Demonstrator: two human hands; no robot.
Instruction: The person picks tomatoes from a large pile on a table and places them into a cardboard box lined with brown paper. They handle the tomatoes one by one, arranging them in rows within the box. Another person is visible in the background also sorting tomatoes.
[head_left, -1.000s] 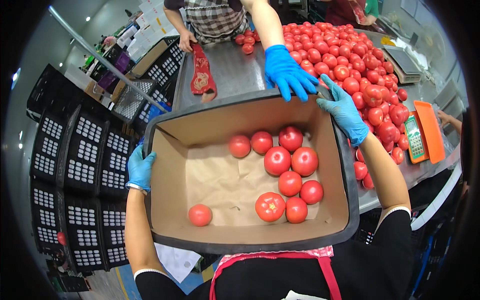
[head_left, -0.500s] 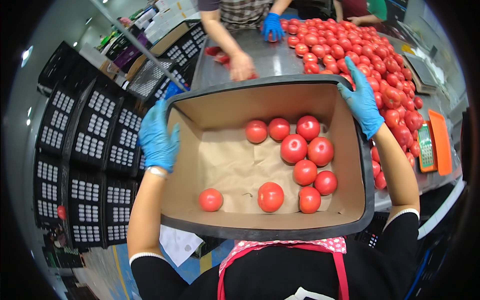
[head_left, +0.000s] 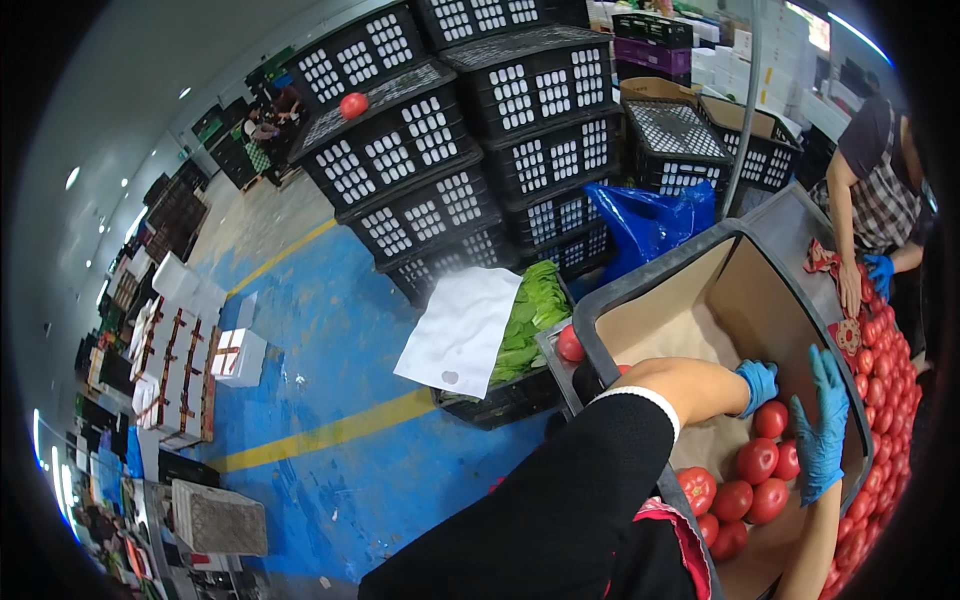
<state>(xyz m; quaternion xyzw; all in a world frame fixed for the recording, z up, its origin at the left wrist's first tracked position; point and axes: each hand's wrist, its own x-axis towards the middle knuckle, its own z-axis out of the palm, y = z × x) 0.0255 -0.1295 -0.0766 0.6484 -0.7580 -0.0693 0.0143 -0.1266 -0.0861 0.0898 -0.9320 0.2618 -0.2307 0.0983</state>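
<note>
A black crate (head_left: 660, 262) lined with brown paper stands tilted in the view in front of me. Red tomatoes (head_left: 757, 460) are bunched at its near right side. My left hand (head_left: 757, 388), in a blue glove, reaches across into the crate, its fingers curled close to a tomato. Whatever those fingers hold, if anything, is hidden. Also gloved in blue, my right hand (head_left: 822, 428) has its fingers stretched out along the right wall of the crate, beside the tomatoes.
A large heap of tomatoes (head_left: 885, 400) lies beyond the crate. Stacked black crates (head_left: 400, 150) rise ahead, one topped by a single tomato (head_left: 353, 105). Leafy greens (head_left: 530, 320) under a white sheet (head_left: 462, 325) sit left of my crate. A co-worker's hand (head_left: 850, 290) rests by the heap.
My view has swung left. Both hands have left the crate's outer sides; my left now reaches inside it. The tomatoes are bunched closer together, and the crate sits lower right in view.
</note>
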